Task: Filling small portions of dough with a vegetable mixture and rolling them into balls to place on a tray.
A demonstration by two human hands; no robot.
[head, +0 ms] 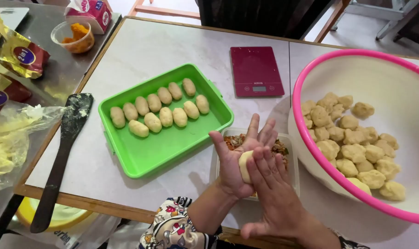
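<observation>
Overhead, in order of size:

1. Worktop (149, 50): pale, stone-look; it carries everything below.
2. Pink-rimmed white basin (306, 138), right of the hands, holds many rough, unshaped dough lumps (352, 143). Judged to be the supply, set within easy reach.
3. Green tray (170, 152), left of centre, holds two neat rows of smooth oval dough rolls (161, 108) along its far side; the near half is bare.
4. Clear tub of chopped filling (278, 147) sits directly under the hands, between tray and basin, touching or just beside both.
5. Dark red kitchen scale (256, 71), beyond the tub, nothing on it.
6. Black spatula (62, 152), flour-smeared, at the left edge, well apart from the hands.
7. Left hand (239, 161) and right hand (276, 193): palms pressed together, fingers flat and extended, right laid over left.
8. Dough piece (244, 166): held between the palms, only its left edge showing. The flat-palm hold suits rolling rather than pinching.
</observation>
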